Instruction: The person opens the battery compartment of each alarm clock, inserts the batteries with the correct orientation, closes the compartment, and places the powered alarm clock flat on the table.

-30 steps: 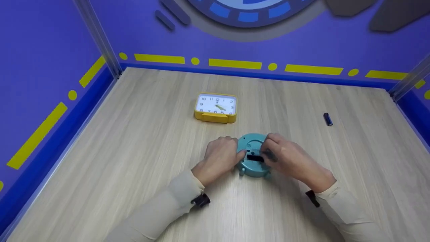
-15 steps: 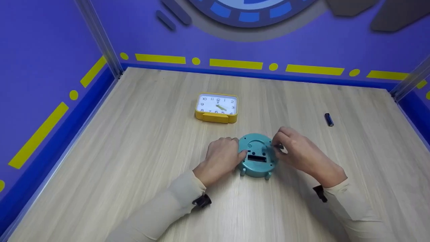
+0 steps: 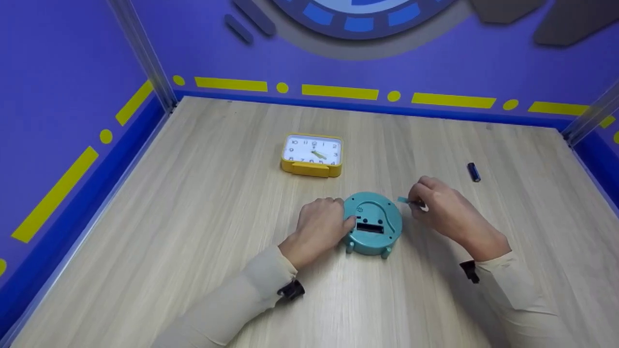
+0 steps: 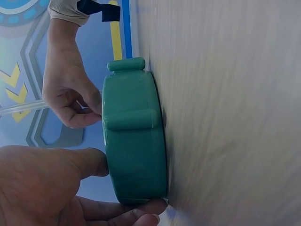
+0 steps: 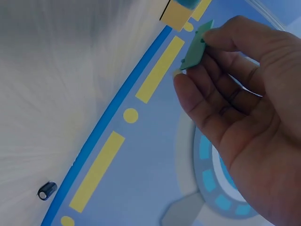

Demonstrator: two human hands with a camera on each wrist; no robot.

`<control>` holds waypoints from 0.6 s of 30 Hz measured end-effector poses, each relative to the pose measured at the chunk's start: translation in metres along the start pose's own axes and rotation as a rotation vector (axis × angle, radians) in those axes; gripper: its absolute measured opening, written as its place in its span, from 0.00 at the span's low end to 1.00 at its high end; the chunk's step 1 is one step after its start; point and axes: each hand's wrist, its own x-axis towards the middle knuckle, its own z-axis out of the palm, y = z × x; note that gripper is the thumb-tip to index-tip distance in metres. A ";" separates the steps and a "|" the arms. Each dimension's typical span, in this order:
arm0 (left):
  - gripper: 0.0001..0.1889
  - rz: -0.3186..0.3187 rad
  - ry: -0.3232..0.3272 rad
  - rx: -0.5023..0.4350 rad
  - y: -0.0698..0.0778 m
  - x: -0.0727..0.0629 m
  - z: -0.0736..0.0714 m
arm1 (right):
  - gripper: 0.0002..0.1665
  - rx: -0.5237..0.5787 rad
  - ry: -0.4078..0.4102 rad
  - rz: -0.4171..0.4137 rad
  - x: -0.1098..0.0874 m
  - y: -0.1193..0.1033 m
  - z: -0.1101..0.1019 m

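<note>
The right hand (image 3: pixel 442 208) had moved: a second earlier it covered part of the back of the round teal plastic clock (image 3: pixel 370 244), half a second earlier it was at the clock's right edge, and now it was apart from it, farther right and slightly toward the back wall. The dark rectangular slot (image 3: pixel 369 228) in the clock's back showed whole. The left hand (image 3: pixel 319 224), the yellow rectangular plastic clock (image 3: pixel 312 155) and the dark blue cylindrical battery (image 3: pixel 474 172) had stayed where they were.

On the yellow clock's white dial, 10, 11, 12, 1, 2, 3 and 9 could be read; the lowest numerals were partly hidden by the rim. Any print on the battery was too small to read.

The right hand pinched a thin green plastic cover (image 5: pixel 197 47) between thumb and fingers. The left hand gripped the teal clock's left side, thumb against its back and fingers curled round the edge. That clock lay back upward on the pale wood-grain table (image 3: pixel 232 193), two stubby feet pointing toward the person.
</note>
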 end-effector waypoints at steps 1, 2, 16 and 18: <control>0.19 0.000 0.006 0.006 0.000 0.000 0.000 | 0.13 -0.003 -0.002 0.010 -0.001 0.002 0.000; 0.19 0.000 0.010 0.013 0.000 0.000 0.000 | 0.13 -0.005 -0.004 0.018 -0.001 0.004 0.000; 0.18 0.001 0.005 0.008 0.001 -0.001 0.000 | 0.12 0.048 -0.129 0.081 -0.008 0.023 0.010; 0.18 0.001 0.003 0.006 0.001 -0.001 0.000 | 0.13 0.054 -0.144 0.086 -0.009 0.025 0.011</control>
